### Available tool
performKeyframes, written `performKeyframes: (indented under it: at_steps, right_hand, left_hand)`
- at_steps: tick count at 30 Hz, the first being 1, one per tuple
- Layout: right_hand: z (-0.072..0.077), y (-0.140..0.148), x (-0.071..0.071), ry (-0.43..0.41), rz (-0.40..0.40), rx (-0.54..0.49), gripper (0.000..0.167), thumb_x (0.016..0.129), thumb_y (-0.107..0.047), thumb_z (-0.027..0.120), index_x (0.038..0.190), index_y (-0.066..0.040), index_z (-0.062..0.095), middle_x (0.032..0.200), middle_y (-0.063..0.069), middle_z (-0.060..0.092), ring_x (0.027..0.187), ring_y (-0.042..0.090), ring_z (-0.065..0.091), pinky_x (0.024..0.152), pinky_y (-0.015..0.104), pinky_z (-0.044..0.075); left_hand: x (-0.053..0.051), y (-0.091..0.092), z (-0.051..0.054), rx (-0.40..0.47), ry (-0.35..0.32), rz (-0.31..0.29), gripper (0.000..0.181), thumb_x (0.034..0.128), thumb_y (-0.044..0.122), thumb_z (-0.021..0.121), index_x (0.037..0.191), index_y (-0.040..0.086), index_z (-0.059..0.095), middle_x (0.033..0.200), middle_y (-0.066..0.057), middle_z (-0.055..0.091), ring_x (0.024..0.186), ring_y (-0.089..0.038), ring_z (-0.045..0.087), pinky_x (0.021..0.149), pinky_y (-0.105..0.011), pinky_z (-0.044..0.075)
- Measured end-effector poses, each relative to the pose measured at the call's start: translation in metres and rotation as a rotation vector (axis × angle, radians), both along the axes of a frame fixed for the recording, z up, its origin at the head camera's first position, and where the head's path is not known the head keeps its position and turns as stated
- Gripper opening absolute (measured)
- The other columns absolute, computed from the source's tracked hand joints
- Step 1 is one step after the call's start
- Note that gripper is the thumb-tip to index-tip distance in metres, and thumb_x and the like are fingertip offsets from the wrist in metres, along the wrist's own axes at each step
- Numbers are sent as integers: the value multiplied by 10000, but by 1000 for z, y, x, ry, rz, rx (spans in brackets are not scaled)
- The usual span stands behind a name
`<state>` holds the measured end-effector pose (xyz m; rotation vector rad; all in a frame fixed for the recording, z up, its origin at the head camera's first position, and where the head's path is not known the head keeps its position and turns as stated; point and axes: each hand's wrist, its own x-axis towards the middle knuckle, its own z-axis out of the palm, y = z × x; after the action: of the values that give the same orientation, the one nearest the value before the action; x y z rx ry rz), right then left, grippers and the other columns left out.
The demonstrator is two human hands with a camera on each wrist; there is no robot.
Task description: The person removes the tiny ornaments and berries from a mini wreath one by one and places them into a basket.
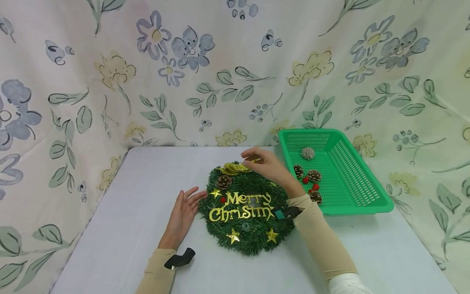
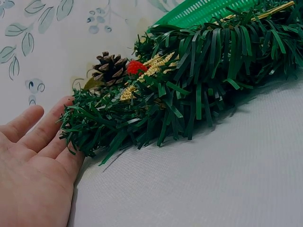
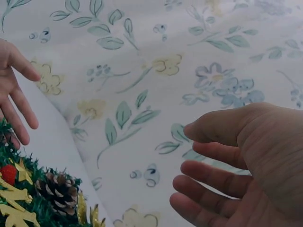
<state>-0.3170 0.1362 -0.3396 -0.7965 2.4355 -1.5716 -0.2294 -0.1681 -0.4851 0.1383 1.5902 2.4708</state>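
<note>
A green Christmas wreath [image 1: 253, 247] lies on the white table. Across it runs gold "Merry Christmas" lettering [image 1: 240, 213], its end hidden by the right arm. A pine cone [image 1: 224, 182], a red berry [image 1: 222, 200], gold stars and a gold leafy ornament [image 1: 231, 168] decorate it. At the wreath's left edge, my left hand [image 1: 183, 216] touches the green tips with its fingers extended, as the left wrist view also shows. My right hand [image 1: 269, 166] hovers over the wreath's top, fingers loosely bent; nothing shows between them in the right wrist view.
To the right stands a green plastic basket [image 1: 361, 181] holding several pine cones [image 1: 314, 176], a whitish cone-like ball [image 1: 308, 153] and red berries [image 1: 305, 180]. A floral curtain [image 1: 220, 110] hangs behind the white table [image 1: 147, 175] and along its sides.
</note>
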Motion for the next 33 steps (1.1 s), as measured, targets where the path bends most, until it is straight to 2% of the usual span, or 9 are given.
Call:
performKeyframes:
  at_steps: [7, 18, 23, 33]
  right_hand:
    - [-5, -9, 2, -59, 10, -19, 287, 1023, -171, 621, 1291, -71, 640, 1317, 135, 629, 1170, 288, 622, 957, 431, 541]
    - [-19, -22, 3, -56, 42, -31, 305, 1024, -151, 616, 1293, -8, 628, 1342, 241, 598, 1179, 308, 611, 980, 470, 535]
    - [-25, -25, 4, -72, 59, -40, 278, 1022, -164, 622, 1278, -59, 645, 1350, 240, 595, 1175, 288, 615, 971, 441, 543]
    - [-37, -28, 6, -109, 79, -59, 302, 1024, -199, 626, 1309, -99, 634, 1365, 224, 597, 1173, 247, 620, 1041, 468, 504]
  left_hand:
    - [0, 1, 0, -10, 3, 6, 698, 1108, 523, 148, 1609, 38, 170, 1604, -277, 338, 1385, -116, 499, 1303, -481, 47]
    - [0, 1, 1, -4, -2, 13, 715, 1104, 535, 162, 1608, 28, 168, 1599, -281, 343, 1375, -112, 511, 1303, -466, 52]
    - [1, 1, 1, -7, -6, 10, 712, 1104, 536, 149, 1608, 35, 174, 1602, -288, 331, 1403, -148, 487, 1301, -469, 54]
    - [0, 0, 2, -14, -19, 10, 714, 1098, 552, 155, 1610, 56, 190, 1608, -273, 333, 1421, -155, 472, 1301, -455, 69]
